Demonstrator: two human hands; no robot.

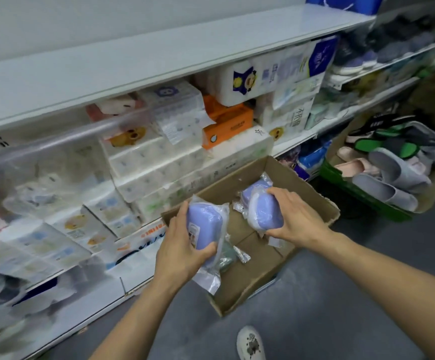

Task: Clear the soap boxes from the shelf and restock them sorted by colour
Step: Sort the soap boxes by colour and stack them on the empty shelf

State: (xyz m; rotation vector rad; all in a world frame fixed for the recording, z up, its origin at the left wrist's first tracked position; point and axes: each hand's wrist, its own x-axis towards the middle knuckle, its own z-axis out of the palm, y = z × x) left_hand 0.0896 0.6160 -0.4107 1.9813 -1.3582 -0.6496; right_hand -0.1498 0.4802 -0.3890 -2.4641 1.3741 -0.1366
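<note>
Nearest: a white shoe (250,343) on the grey floor (341,294), both forearms reaching forward over it.

Left hand (178,246): fingers and thumb curled round a purple soap box (204,227) in clear wrap, held upright above the near-left corner of the cardboard box (312,193). Right hand (298,216): wrapped over a second purple soap box (264,210), also in plastic, held over the carton's middle. The two soap boxes are near each other but apart.

Under the left hand's soap box, a greenish wrapped item (228,254) lies in the carton; likely another soap box, too hidden to be sure. Otherwise mostly bare cardboard shows at the bottom.

Behind the carton: lower shelves packed with tissue packs (143,157), one orange pack (226,123) among them. To the right, a green crate (354,190) of slippers.

Farthest: the upper shelf board (159,63) is bare as far as seen.

Judgement: clearing looks finished, restocking under way. Both hands carry the same colour, which fits sorting purple together. The carton seems nearly empty, yet no soap boxes are visible on the shelf, so how much is restocked cannot be told.
</note>
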